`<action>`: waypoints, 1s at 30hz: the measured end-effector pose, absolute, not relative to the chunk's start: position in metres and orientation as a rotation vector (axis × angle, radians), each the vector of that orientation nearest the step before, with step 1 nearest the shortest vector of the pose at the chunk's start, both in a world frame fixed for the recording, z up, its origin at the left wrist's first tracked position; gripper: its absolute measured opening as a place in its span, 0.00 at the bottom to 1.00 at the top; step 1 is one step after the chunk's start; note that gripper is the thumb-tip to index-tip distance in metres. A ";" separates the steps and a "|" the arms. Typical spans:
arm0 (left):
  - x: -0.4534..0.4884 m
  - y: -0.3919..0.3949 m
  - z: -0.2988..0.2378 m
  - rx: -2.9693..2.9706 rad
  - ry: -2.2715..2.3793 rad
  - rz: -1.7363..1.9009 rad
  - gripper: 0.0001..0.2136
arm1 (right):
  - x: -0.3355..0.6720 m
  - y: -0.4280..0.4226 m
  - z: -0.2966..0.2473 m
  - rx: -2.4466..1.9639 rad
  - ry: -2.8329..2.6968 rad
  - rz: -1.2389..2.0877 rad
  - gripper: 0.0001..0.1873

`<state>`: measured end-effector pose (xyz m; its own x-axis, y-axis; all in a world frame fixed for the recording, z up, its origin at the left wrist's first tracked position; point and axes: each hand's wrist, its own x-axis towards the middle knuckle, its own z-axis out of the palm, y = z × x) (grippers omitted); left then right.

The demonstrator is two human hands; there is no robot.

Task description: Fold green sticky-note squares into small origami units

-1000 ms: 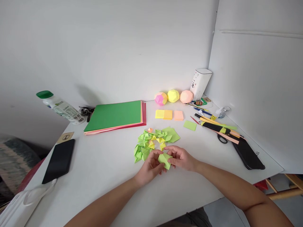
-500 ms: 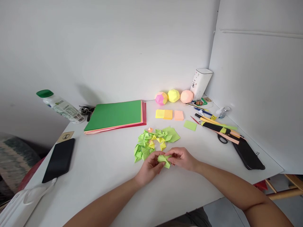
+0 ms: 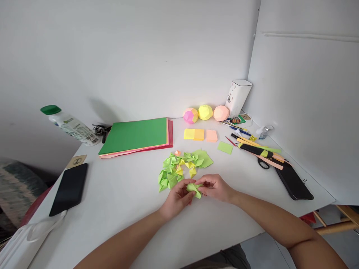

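Between my two hands, just above the table, is a small folded piece of light green paper. My left hand pinches its left side with thumb and fingers. On the other side, my right hand grips its right edge with closed fingertips, which hide part of the paper. Just beyond them lies a heap of folded green paper pieces, with several yellow folded pieces and a small orange one among it. Flat green sheets stick out at the heap's right.
A stack of coloured paper lies back left, near a green-capped bottle and a black phone. Sticky note pads and paper balls are behind the heap. At right are a cutter, scissors and a black case.
The view has shifted very slightly. Both hands keep their hold on the green paper, with almost no movement.
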<state>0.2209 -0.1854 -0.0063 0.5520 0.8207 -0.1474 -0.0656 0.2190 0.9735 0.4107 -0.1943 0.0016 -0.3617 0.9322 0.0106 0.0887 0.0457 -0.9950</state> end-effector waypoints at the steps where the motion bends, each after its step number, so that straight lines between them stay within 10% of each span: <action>1: 0.221 -0.185 -0.006 1.199 0.780 0.711 0.18 | 0.411 -0.194 0.002 -1.061 -1.570 1.405 0.10; 30: 0.221 -0.186 -0.009 1.193 0.798 0.721 0.20 | 0.406 -0.199 0.009 -1.059 -1.927 0.783 0.09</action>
